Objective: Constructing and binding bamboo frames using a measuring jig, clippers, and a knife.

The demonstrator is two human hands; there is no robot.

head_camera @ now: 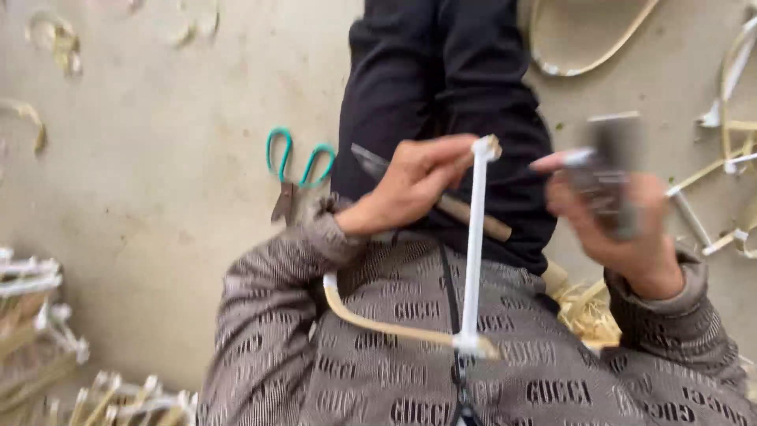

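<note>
Bare concrete floor point(142, 205) fills the left half of the frame, open room around the teal-handled scissors point(296, 170) lying left of centre. At centre my left hand point(410, 185) pinches the top of a white-wrapped bamboo strip frame point(473, 244) and grips a knife point(441, 201). Right of centre, my right hand point(623, 229) clasps a blurred grey tool point(615, 173). Finished strips point(47, 331) crowd the lower left edge.

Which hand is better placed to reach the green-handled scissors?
Left, probably: the left hand lies nearer the scissors, though it grips a white-wrapped strip; the right hand, farther away, holds a blurred grey object.
</note>
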